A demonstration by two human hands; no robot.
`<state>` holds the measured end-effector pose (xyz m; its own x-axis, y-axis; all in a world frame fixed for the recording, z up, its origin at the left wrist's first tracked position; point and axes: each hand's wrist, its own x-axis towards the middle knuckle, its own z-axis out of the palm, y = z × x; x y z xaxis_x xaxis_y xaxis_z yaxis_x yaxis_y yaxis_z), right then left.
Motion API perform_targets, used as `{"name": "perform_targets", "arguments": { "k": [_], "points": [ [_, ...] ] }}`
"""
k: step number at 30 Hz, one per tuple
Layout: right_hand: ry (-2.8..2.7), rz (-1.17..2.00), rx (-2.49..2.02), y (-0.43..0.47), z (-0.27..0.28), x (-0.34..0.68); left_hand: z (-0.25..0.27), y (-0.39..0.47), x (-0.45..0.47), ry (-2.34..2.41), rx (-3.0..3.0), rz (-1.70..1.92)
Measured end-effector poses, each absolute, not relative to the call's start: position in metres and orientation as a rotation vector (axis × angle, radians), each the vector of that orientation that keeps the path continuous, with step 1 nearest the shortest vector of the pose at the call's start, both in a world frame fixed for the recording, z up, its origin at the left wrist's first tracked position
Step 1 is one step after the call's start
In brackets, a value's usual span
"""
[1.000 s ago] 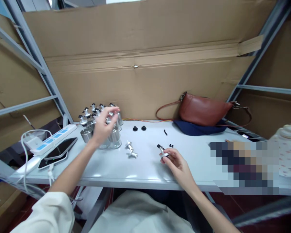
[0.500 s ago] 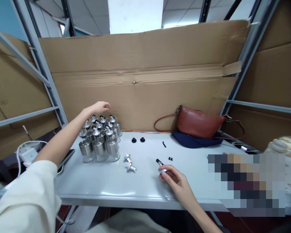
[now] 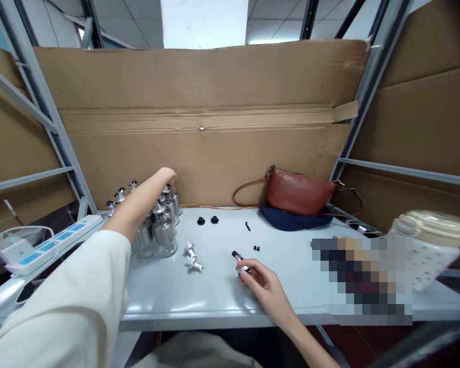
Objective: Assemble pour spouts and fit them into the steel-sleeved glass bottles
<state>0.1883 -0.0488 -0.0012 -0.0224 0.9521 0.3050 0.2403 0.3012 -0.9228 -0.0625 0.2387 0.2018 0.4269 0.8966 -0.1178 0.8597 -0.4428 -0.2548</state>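
My right hand (image 3: 261, 282) pinches a silver pourer spout (image 3: 240, 263) with a black tip, just above the white table. My left hand (image 3: 167, 175) reaches over the far row of glass bottles, its fingers bent down and mostly hidden, so whether it touches a bottle top does not show. The bottles (image 3: 164, 232) have metal sleeves and silver spouts with black tips; my left forearm covers several of them. Two silver spout pieces (image 3: 193, 258) lie on the table between the bottles and my right hand.
Two round black caps (image 3: 207, 221), a thin black strip (image 3: 248, 226) and two tiny black pieces (image 3: 256, 248) lie on the table (image 3: 214, 299). Behind are a brown bag (image 3: 301, 191) and a navy cap (image 3: 287, 219). A lidded container (image 3: 431, 260) stands right; a power strip (image 3: 55, 245) lies left.
My left hand has come down to the tops of the far bottles, and its forearm now covers more of them. My right hand still holds the pourer spout. The view has shifted right.
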Motion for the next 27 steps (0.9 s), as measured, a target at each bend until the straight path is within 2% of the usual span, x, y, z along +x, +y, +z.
{"name": "perform_targets", "arguments": {
  "k": [3, 8, 16, 20, 27],
  "points": [
    [-1.49, 0.835, -1.147, -0.048, -0.002, 0.189, 0.203, 0.234, -0.059, -1.675, -2.392, 0.523],
    [-1.438, 0.814, -1.139, -0.049, -0.002, 0.19, 0.233, 0.215, -0.043, -1.701, -2.335, 0.556],
    [-1.306, 0.789, -1.049, -0.048, -0.004, 0.19, 0.298, 0.115, -0.021, -1.38, -2.526, 0.146],
    [-1.213, 0.751, -0.996, -0.048, -0.004, 0.191, 0.281, 0.066, -0.014, -1.159, -2.671, 0.129],
    [-1.016, 0.551, -0.864, -0.051, -0.007, 0.191, 0.205, -0.008, 0.007, -0.74, -2.85, 0.236]
  ]
}}
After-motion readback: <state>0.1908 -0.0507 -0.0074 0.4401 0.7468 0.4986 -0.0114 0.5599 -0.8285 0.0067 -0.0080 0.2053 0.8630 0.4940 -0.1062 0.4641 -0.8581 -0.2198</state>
